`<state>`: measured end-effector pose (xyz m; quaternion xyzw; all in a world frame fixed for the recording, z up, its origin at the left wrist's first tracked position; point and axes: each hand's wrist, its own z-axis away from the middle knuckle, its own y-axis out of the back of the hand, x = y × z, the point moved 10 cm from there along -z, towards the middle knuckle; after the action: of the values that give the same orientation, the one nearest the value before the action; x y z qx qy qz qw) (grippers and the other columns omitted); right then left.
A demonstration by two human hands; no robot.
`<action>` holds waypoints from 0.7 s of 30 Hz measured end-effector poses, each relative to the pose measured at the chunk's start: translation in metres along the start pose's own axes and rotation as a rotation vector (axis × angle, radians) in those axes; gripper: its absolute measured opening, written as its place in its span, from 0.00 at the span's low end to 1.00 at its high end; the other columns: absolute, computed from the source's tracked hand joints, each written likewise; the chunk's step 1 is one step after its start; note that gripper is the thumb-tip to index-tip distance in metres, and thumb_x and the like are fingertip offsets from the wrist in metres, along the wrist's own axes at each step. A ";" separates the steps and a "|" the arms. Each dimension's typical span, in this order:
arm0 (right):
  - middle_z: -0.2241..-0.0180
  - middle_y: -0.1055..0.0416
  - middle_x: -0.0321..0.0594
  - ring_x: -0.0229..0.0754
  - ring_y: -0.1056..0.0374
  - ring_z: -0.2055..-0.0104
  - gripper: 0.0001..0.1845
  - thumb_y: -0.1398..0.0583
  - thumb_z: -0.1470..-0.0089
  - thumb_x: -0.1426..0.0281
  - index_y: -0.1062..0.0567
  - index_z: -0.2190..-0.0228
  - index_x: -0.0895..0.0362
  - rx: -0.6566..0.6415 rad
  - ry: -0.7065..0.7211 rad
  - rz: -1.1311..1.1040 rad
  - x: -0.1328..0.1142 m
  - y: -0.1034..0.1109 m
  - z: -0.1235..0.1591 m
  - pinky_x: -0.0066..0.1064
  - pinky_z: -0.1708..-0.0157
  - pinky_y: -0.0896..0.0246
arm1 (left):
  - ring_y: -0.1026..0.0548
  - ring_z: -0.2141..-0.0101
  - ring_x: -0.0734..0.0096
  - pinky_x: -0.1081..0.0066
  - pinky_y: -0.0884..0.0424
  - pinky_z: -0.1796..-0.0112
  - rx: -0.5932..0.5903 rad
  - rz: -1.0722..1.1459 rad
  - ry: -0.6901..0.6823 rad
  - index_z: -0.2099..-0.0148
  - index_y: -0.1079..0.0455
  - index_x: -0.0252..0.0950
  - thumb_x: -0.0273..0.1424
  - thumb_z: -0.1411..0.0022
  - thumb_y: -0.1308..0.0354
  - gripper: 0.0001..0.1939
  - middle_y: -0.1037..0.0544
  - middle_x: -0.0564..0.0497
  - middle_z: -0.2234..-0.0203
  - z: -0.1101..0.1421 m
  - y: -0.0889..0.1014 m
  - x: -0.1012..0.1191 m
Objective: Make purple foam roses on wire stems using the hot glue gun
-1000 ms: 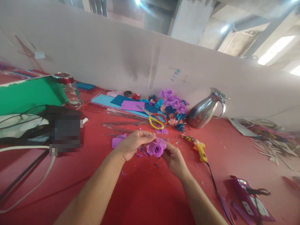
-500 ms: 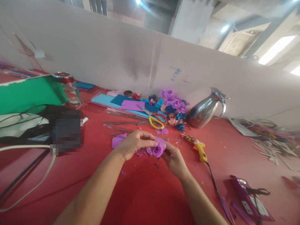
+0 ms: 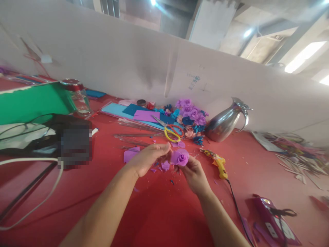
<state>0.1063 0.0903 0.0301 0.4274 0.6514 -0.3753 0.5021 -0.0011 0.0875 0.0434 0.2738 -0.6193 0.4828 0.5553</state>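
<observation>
A purple handmade rose (image 3: 182,157) with a tightly curled centre is held up above the table, facing me. My right hand (image 3: 195,175) grips it from below and the right; the fingertips are partly hidden behind the petals. At the flower's left side is my left hand (image 3: 150,158), its thumb and fingers stretched out and apart. Some of those fingers are shadowed, and I cannot tell whether they touch the petals. Below lie purple petal scraps (image 3: 165,166), with a purple sheet piece (image 3: 130,155) beside my left wrist.
Scissors (image 3: 169,132) with yellow and red handles lie behind my hands, near thin wires (image 3: 136,138). Finished flowers (image 3: 191,111) are heaped against the wall. A yellow glue gun (image 3: 218,164), its cord trailing forward, and a metal jug (image 3: 223,123) are right. A glass jar (image 3: 79,99) stands left.
My left thumb and fingers have come off the rose's petals and spread apart. The rose has shifted slightly right and up, still in my right hand.
</observation>
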 end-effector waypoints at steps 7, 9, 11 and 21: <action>0.80 0.32 0.33 0.34 0.41 0.77 0.12 0.33 0.52 0.59 0.23 0.73 0.55 0.115 -0.024 -0.178 0.008 0.013 -0.002 0.28 0.75 0.45 | 0.34 0.76 0.76 0.74 0.39 0.72 0.033 0.009 0.026 0.74 0.28 0.34 0.38 0.50 0.33 0.13 0.28 0.52 0.78 0.001 0.005 0.000; 0.79 0.31 0.33 0.34 0.41 0.77 0.12 0.32 0.54 0.59 0.23 0.73 0.55 0.146 -0.057 -0.216 0.009 0.014 -0.001 0.27 0.75 0.46 | 0.32 0.75 0.76 0.74 0.39 0.71 0.100 -0.021 0.010 0.72 0.27 0.34 0.38 0.51 0.33 0.12 0.27 0.52 0.77 0.000 0.011 0.000; 0.78 0.30 0.34 0.33 0.43 0.78 0.13 0.31 0.55 0.59 0.23 0.74 0.55 0.156 -0.100 -0.261 0.011 0.013 -0.001 0.27 0.76 0.48 | 0.29 0.71 0.73 0.73 0.37 0.68 0.155 -0.072 0.004 0.68 0.24 0.35 0.36 0.53 0.32 0.11 0.23 0.50 0.73 -0.002 0.013 -0.002; 0.80 0.31 0.33 0.29 0.49 0.82 0.14 0.31 0.57 0.58 0.22 0.77 0.56 0.123 -0.140 -0.328 0.014 0.013 -0.004 0.26 0.80 0.59 | 0.26 0.64 0.63 0.66 0.33 0.61 0.130 -0.106 -0.165 0.62 0.20 0.35 0.39 0.48 0.35 0.14 0.21 0.47 0.69 -0.011 -0.012 -0.005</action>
<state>0.1151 0.1006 0.0169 0.3182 0.6518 -0.5201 0.4510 0.0148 0.0919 0.0413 0.3805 -0.6149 0.4677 0.5083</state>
